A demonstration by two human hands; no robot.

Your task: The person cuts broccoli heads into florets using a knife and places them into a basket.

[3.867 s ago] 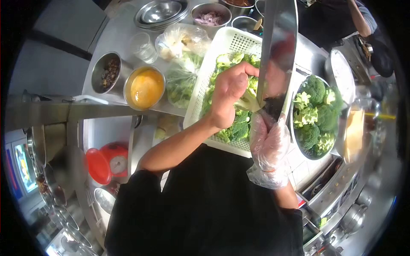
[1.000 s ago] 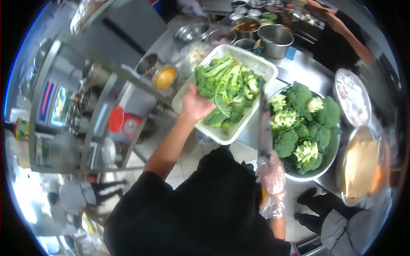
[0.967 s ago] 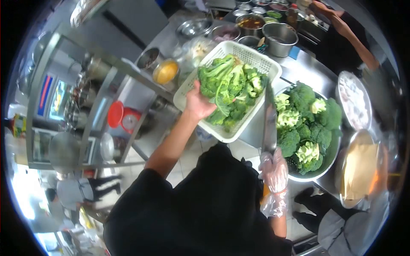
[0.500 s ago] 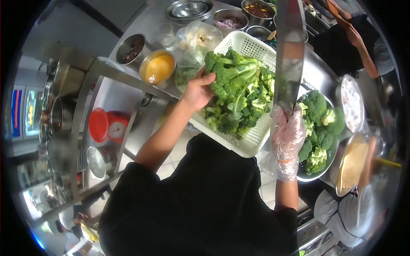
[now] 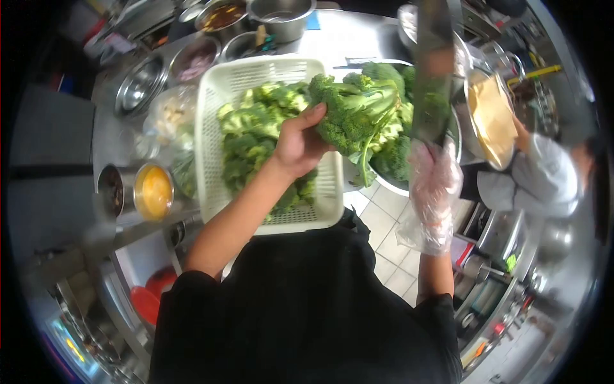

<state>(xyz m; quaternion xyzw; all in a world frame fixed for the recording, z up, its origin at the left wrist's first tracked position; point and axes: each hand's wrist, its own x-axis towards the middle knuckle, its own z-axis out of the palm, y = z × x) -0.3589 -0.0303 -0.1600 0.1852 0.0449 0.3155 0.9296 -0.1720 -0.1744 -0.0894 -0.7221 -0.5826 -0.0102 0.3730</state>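
Observation:
My left hand [image 5: 302,142] is closed on a large head of broccoli [image 5: 358,112], its cut stems facing up and right. The head is above the right edge of a white perforated basket [image 5: 209,147], which holds many cut florets [image 5: 256,137]. In a clear plastic glove, my right hand [image 5: 436,185] grips a wide-bladed knife [image 5: 433,77], the blade pointing away from me and just right of the broccoli. Behind the knife and the held head, a round bowl [image 5: 398,187] of broccoli is partly hidden.
At the left are an orange-yellow liquid bowl [image 5: 153,192], plastic bags [image 5: 173,115] and stacked metal bowls [image 5: 137,89]. Metal pots [image 5: 281,16] stand at the back. On the right, a co-worker [image 5: 543,176] is beside a bowl with brown paper [image 5: 492,121].
The view has turned toward the right. The held broccoli has shifted from over the basket's middle to its right edge, near the round bowl. Both hands keep their grips.

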